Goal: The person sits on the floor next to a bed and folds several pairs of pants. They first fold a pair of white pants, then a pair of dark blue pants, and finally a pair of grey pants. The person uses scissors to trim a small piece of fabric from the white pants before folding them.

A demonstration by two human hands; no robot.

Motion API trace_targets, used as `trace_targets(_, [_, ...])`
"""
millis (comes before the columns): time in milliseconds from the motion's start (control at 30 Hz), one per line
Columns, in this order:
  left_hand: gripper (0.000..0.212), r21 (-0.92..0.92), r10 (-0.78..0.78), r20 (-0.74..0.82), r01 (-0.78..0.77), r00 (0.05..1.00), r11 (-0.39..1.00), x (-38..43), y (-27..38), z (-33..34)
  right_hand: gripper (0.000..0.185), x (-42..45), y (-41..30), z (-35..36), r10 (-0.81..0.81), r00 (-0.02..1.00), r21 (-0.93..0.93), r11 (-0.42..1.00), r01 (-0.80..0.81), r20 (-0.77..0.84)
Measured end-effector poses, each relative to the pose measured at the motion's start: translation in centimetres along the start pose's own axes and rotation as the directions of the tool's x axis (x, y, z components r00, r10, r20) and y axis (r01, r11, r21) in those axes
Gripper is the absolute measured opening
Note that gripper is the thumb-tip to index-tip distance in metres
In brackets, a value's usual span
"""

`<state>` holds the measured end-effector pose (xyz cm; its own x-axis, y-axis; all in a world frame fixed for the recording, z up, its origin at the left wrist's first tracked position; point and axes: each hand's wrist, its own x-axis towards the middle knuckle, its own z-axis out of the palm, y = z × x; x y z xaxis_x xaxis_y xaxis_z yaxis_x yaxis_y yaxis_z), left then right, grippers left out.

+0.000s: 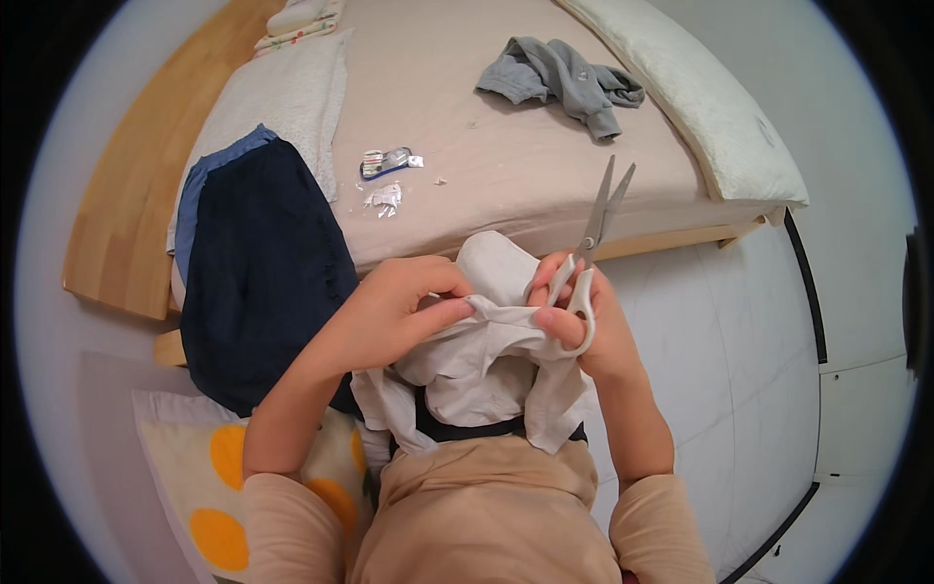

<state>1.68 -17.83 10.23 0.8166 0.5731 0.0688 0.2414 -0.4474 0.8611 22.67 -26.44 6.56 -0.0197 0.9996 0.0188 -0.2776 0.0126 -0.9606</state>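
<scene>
A white cloth garment [481, 365] lies bunched over the lap, its upper edge lifted between both hands. My left hand [408, 306] pinches that edge between thumb and fingers. With the handles looped on its fingers, my right hand [584, 314] carries a pair of scissors [592, 241] with white handles. The blades point up and away, slightly apart, clear of the cloth. The right thumb and fingers also press on the garment's edge. Part of the cloth stands up behind the hands, and the fingertips under the edge are partly hidden.
Ahead is a bed [430, 80] holding a grey garment [569, 80], a small sewing kit [389, 162] and a clear plastic wrapper [385, 198]. Dark blue trousers [255, 270] drape over its left corner. A cushion with yellow dots [219, 540] sits at left; tiled floor [678, 350] lies right.
</scene>
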Motion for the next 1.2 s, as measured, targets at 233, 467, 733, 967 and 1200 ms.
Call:
trace_targets(233, [0.016,-0.676,-0.133,0.219,0.249,0.967,0.694,0.9,-0.7,1.1,0.027,0.2,-0.4,-1.6,-0.055,0.998,0.087,0.995,0.055,0.004])
trace_targets(467, [0.016,-0.7,-0.177,0.305,0.346,0.936,0.624,1.1,-0.2,1.5,0.027,0.0,-0.1,-1.9,-0.071,0.996,0.095,0.993,0.067,0.046])
trace_targets(733, [0.011,-0.564,-0.209,0.303,0.352,0.93,0.747,1.5,0.5,1.2,0.03,-0.9,-0.7,-1.3,-0.126,0.988,-0.054,0.991,0.122,-0.086])
trace_targets(967, [0.013,-0.644,-0.255,0.134,0.28,0.958,0.712,0.6,0.9,1.8,0.034,-6.5,-0.5,1.6,-0.382,0.872,-0.358,0.895,0.266,-0.307])
trace_targets(1200, [0.014,-0.718,-0.261,0.126,0.27,0.957,0.642,0.4,2.3,3.6,0.032,-4.8,0.6,4.1,-0.346,0.906,-0.281,0.919,0.276,-0.245])
